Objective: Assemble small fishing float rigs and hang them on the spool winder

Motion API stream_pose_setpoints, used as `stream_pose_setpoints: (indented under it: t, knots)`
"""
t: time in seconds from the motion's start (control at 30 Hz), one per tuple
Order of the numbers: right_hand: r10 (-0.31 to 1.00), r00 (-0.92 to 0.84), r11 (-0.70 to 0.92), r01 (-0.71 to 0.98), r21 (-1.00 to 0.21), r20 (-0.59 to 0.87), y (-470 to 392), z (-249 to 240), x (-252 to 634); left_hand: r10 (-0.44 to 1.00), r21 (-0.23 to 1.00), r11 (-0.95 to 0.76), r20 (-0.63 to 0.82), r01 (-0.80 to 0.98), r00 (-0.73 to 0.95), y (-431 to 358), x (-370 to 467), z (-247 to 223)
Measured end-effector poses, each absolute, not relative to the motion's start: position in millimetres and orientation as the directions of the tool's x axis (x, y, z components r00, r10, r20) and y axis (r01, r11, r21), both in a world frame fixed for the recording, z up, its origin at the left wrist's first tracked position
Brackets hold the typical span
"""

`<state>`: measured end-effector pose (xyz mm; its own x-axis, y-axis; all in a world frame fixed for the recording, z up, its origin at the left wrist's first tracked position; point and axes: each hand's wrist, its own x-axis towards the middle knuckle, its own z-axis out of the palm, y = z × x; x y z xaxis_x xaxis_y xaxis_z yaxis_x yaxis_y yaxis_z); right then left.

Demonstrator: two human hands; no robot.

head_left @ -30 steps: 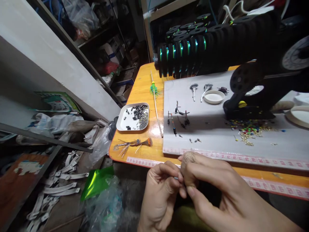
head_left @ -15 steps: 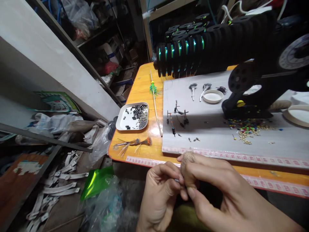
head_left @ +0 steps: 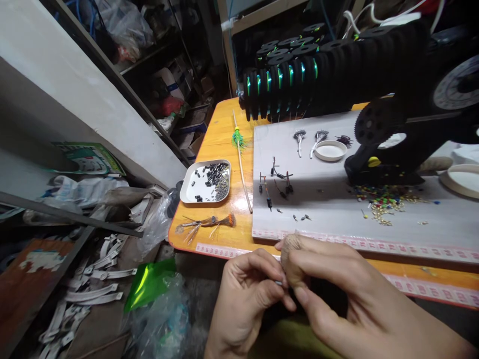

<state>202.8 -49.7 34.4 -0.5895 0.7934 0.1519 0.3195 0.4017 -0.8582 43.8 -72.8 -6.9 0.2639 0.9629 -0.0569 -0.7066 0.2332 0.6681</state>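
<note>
My left hand point(head_left: 249, 299) and my right hand point(head_left: 333, 279) meet at the table's front edge. Between the thumb and index finger of my left hand, the tip of a small grey piece point(head_left: 279, 283) shows. My right hand's fingers are pinched against it, with a tan wrap point(head_left: 291, 244) round the index finger; what they grip is hidden. Beyond the hands, small dark wired parts point(head_left: 269, 203) and grey bits point(head_left: 305, 217) lie on the grey board point(head_left: 337, 214). A white tray point(head_left: 187, 192) of black and grey pieces stands to the left.
A black machine point(head_left: 374, 129) with a row of spools stands at the back right. Coloured beads point(head_left: 385, 202) lie below it. A wire bundle point(head_left: 213, 220), a stick with green strands point(head_left: 241, 169) and a round dish point(head_left: 331, 150) are on the table. Shelves stand left.
The grey piece and my left fingertips have shifted slightly right and down. My right thumb has moved a little to the right. Both hands stay pinched together.
</note>
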Motion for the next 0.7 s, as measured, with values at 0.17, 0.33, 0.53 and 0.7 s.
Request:
stream_pose_setpoints:
  t: [0.17, 0.33, 0.53, 0.7]
  knots:
    - [0.797, -0.588, 0.368, 0.293, -0.882, 0.137, -48, 32, 203, 0.960, 0.667, 0.243, -0.064, -0.704, 0.271, -71, 44, -7]
    - [0.793, -0.596, 0.371, 0.310, -0.876, 0.125, -47, 32, 203, 0.964, 0.673, 0.238, -0.073, -0.700, 0.257, -70, 45, -7]
    - [0.797, -0.581, 0.405, 0.306, -0.862, 0.168, -46, 34, 205, 0.994, 0.833, 0.090, -0.037, -0.546, 0.106, -71, 40, -5]
    - [0.817, -0.574, 0.251, 0.260, -0.932, 0.060, -39, 35, 206, 0.947, 0.949, -0.314, 0.313, -0.012, -0.072, -69, 28, -1]
